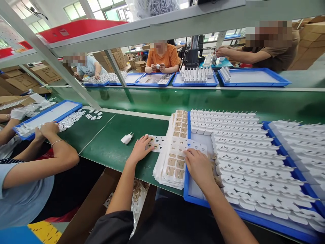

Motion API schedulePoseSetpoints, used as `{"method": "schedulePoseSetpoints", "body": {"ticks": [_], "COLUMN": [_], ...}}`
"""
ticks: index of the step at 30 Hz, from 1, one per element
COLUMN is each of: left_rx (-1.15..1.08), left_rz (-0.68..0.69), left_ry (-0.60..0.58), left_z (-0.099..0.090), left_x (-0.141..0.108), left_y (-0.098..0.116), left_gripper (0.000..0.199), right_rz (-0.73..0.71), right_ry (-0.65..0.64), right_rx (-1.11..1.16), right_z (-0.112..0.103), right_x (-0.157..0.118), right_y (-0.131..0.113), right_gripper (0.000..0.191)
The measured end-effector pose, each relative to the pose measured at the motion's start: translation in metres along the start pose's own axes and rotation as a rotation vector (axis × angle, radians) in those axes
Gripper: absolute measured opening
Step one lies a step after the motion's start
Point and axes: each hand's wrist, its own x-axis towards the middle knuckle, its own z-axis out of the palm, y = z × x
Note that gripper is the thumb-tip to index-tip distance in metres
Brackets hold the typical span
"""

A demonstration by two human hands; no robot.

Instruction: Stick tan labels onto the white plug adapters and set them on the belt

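A pale, translucent label strip (178,145) with small cut-outs stretches between my hands, across a stack of sticker sheets (175,168). My left hand (139,149) grips its left end, fingers fairly straight, over the green bench. My right hand (199,166) has its fingers closed on the strip's lower right edge, above the blue tray. A single white plug charger (127,138) lies on the bench to the left of my left hand. Rows of white plug chargers (243,152) fill much of the tray (187,189); my right palm hides part of its left side.
Another blue tray of chargers (302,145) stands at the far right. At left, a co-worker's hands (48,130) are at a tilted blue tray (64,110) beside loose white parts (72,119). A metal shelf (152,32) spans overhead. An open carton (101,206) sits below the bench.
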Motion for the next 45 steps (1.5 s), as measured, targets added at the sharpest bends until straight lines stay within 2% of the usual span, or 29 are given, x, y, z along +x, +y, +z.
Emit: {"method": "schedulePoseSetpoints", "body": {"ticks": [5,12,15,19,24,28,32,37,40,42,43,45], "left_rx": [-0.027,-0.141,-0.232,-0.344,-0.608,-0.814,-0.987,-1.038,-1.022,-0.999,-0.942,-0.717], "left_rz": [-0.004,-0.143,-0.194,-0.191,-0.208,-0.234,-0.285,-0.301,-0.308,-0.305,-0.284,-0.196], "left_ry": [-0.026,0.068,0.076,0.054,0.058,0.04,0.073,0.089,0.126,0.159,0.225,0.476], "left_z": [-0.004,-0.01,-0.02,-0.037,-0.047,-0.046,-0.038,-0.033,-0.034,-0.037,-0.038,-0.041], "left_x": [-0.009,-0.03,-0.038,-0.047,-0.054,-0.055,-0.054,-0.054,-0.052,-0.051,-0.051,-0.056], "left_y": [0.005,0.028,0.043,0.066,0.088,0.099,0.106,0.109,0.106,0.105,0.104,0.103], "left_gripper": [0.043,0.028,0.032,0.036,0.032,0.028,0.03,0.034,0.033,0.03,0.028,0.025], "right_rz": [0.008,-0.021,-0.122,-0.336,-0.395,-0.383,-0.381,-0.388,-0.481,-0.522,-0.516,-0.468], "right_ry": [0.033,0.114,0.197,0.351,0.367,0.369,0.398,0.393,0.329,0.322,0.35,0.442], "right_rx": [0.019,0.087,0.201,0.499,0.6,0.607,0.615,0.652,0.545,0.442,0.402,0.362], "right_z": [0.003,0.005,-0.004,-0.017,-0.02,-0.018,-0.015,-0.016,-0.019,-0.018,-0.018,-0.016], "right_x": [-0.001,-0.002,0.0,0.011,0.027,0.031,0.029,0.026,0.025,0.025,0.024,0.024], "right_y": [-0.001,0.0,-0.011,-0.037,-0.058,-0.06,-0.059,-0.054,-0.046,-0.042,-0.041,-0.04], "right_gripper": [0.02,0.016,0.018,0.022,0.023,0.021,0.02,0.022,0.036,0.034,0.03,0.028]}}
